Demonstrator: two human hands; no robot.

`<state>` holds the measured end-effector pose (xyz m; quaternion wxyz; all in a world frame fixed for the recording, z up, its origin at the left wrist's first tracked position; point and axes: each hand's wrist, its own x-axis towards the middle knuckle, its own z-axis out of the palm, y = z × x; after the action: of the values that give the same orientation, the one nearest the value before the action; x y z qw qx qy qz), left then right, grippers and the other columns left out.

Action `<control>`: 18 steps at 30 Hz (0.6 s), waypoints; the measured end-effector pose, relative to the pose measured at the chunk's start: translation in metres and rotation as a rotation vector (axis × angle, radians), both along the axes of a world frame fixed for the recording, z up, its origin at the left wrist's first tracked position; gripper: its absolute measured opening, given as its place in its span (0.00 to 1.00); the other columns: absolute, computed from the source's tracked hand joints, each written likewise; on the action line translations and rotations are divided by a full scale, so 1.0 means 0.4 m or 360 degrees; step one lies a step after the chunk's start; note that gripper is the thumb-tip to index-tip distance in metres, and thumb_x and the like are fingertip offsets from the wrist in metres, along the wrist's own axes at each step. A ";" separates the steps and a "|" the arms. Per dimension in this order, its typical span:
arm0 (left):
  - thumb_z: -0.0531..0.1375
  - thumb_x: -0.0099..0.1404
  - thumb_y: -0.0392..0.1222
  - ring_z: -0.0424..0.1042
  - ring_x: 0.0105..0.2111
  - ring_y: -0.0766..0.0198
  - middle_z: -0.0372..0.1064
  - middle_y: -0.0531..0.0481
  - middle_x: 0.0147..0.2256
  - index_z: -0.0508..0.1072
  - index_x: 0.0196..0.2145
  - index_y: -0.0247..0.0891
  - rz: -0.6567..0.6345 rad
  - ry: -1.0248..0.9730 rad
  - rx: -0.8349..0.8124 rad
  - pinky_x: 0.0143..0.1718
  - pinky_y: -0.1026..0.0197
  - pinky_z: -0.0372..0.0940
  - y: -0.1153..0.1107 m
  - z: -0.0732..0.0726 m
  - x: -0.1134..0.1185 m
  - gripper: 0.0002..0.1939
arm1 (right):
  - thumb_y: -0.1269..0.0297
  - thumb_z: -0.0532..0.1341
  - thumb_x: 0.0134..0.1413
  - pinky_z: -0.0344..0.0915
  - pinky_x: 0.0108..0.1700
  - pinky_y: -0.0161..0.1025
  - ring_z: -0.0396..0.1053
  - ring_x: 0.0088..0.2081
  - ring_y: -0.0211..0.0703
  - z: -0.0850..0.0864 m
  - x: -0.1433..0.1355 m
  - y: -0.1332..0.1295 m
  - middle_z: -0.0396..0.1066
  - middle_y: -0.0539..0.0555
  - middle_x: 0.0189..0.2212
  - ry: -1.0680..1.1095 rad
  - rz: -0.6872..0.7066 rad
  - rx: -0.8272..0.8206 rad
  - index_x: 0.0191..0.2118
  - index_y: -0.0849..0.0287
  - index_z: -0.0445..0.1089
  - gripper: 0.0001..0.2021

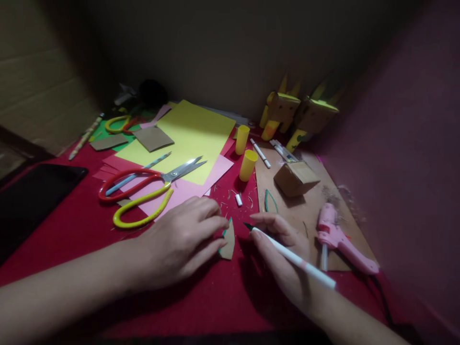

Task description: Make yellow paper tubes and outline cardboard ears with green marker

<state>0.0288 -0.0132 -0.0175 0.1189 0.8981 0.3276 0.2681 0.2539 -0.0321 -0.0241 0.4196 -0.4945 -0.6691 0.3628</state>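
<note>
A red surface (201,306) stood in a dim corner.
A dark grey wall (223,52) rose behind it, a yellowish wall (36,67) with faint joint lines at left, a purplish wall (413,167) at right; light fell mid-surface, leaving the edges shadowed.

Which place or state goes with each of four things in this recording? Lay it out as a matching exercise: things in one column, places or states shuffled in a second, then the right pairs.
Things
1. White marker
2. Glue gun
3. Scissors
4. Small cardboard piece

Places or states
A. Open, tips over the yellow sheet
B. At the left hand, green along one edge
C. Held in the right hand
D. Pink, lying partly on the brown board

Pairs: 1-C, 2-D, 3-A, 4-B
</note>
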 end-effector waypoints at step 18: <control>0.47 0.71 0.29 0.62 0.31 0.56 0.69 0.41 0.31 0.75 0.46 0.27 -0.0165 0.0149 0.0260 0.33 0.54 0.61 -0.012 -0.036 0.006 0.17 | 0.70 0.62 0.55 0.65 0.24 0.27 0.70 0.21 0.33 -0.007 -0.036 0.022 0.73 0.46 0.21 -0.0281 -0.0018 0.0081 0.30 0.57 0.72 0.04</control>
<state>0.0312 -0.0182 -0.0318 0.0436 0.9321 0.2629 0.2452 0.2397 -0.0235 -0.0270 0.3735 -0.5174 -0.7097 0.2985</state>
